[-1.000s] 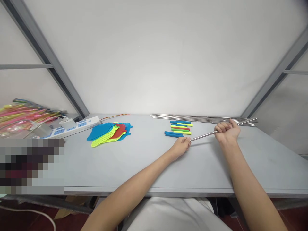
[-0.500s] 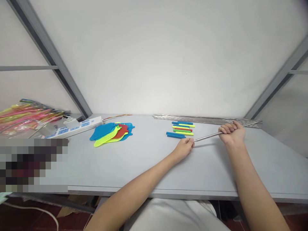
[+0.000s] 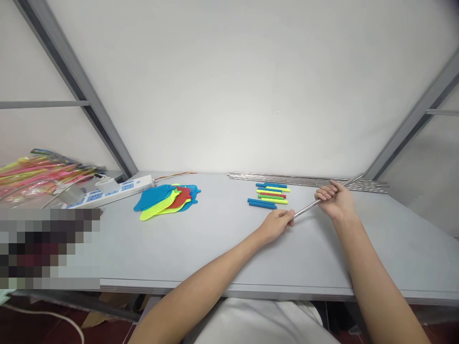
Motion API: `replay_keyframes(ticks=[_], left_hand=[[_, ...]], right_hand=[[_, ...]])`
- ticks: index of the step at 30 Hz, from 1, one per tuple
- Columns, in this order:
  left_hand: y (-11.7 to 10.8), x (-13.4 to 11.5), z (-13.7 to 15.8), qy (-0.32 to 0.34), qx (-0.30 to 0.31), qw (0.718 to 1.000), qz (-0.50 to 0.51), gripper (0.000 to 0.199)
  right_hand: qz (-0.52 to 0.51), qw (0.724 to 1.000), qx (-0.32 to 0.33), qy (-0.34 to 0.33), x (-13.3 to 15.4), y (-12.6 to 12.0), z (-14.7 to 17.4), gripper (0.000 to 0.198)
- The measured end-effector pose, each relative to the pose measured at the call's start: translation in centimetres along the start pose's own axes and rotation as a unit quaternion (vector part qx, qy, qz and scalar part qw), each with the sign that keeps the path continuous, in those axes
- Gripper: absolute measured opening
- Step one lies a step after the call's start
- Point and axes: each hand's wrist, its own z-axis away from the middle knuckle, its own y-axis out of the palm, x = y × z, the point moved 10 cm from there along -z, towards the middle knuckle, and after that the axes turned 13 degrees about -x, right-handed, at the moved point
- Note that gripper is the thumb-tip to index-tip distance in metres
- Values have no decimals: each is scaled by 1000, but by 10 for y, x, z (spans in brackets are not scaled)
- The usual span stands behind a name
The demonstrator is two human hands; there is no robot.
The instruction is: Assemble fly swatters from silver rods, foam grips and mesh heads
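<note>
A thin metal rod (image 3: 307,208) slants up to the right, held between both hands above the table. My left hand (image 3: 278,224) pinches its lower end, and the tip is hidden in the fingers. Farther up, my right hand (image 3: 335,198) is wrapped round the rod, whose upper end sticks out past the fist. Several plastic handle tubes (image 3: 271,197) in blue, yellow, green and red lie just beyond my left hand. Behind them, a bundle of metal rods (image 3: 265,177) rests along the wall.
Fly swatter heads (image 3: 154,197) in blue, yellow and red are piled on the table (image 3: 201,248) at left. A white power strip (image 3: 118,190) lies beside them. Plastic-wrapped pink and yellow items (image 3: 39,169) sit far left. A frame post (image 3: 412,119) rises at right.
The rod has tilted more steeply, its upper end swinging up and left. My right hand has shifted left, and my left hand slightly right and nearer to me.
</note>
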Motion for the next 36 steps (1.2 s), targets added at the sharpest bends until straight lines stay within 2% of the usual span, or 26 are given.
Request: replay_keyframes(ticks=[3,8,14,20,24,27,32,36], left_hand=[[5,-8,4,30,33,998,-35,45],[8,-12,8,49,54,995,-74,46],[13,-5,11,16,88,993,-81,51],[11,-6,10,7,77,995,-63,48],[12,-5,9,5,83,995,-59,46],[18,0,10,-4,111,992,-61,45],[27,2,16,-23,176,984,-20,41],[38,3,30,-81,252,963,49,37]], right_hand=[[33,999,19,27,-10,7,4,30],[75,996,21,52,-26,14,9,27],[134,990,21,47,-40,21,14,18],[153,987,5,48,-46,18,13,8],[112,993,-26,39,-42,10,7,3],[81,995,-50,19,-33,3,1,6],[53,996,-69,-11,-16,-8,-6,8],[27,997,-72,-20,-3,-15,-11,10]])
